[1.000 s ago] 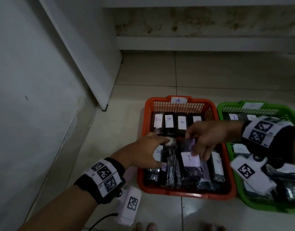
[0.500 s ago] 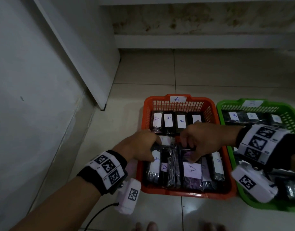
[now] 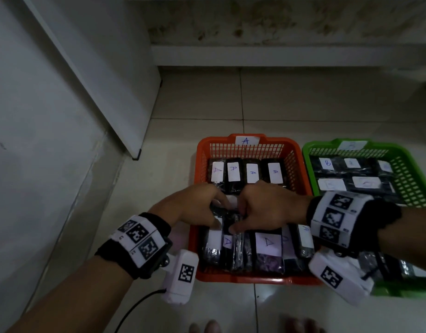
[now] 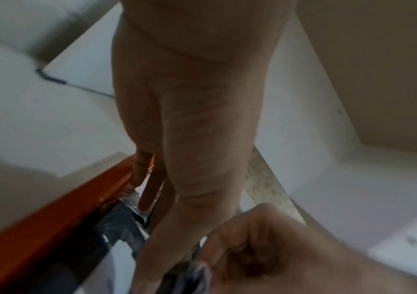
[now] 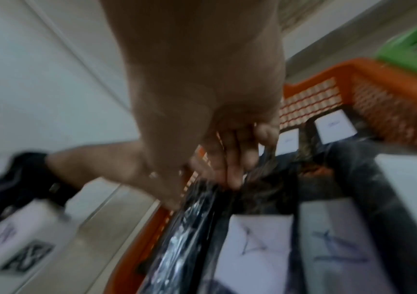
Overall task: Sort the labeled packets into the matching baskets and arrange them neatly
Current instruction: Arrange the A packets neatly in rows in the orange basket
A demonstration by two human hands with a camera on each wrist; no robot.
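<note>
Pale floor tiles (image 3: 197,97) fill the upper middle of the head view, with a grey wall (image 3: 39,116) and a white door panel (image 3: 99,75) at the left. Low in the frame, left of centre, the left hand (image 3: 195,207) reaches into the orange basket (image 3: 245,280); its fingers are curled over the tops of the dark packets (image 3: 231,251) standing in the near row, and whether they actually pinch one is hidden. Just beside it, almost touching, the right hand (image 3: 267,207) bends its fingers down onto the same cluster of packets; in the right wrist view a fingertip (image 5: 232,179) presses between two shiny wrappers. The basket carries a white tag (image 3: 246,140) marked A on its far rim, and a back row of four packets with A labels (image 3: 233,171) lies flat behind the hands. At the right edge sits a green basket (image 3: 418,169) holding dark packets, one label reading B (image 3: 327,163).
</note>
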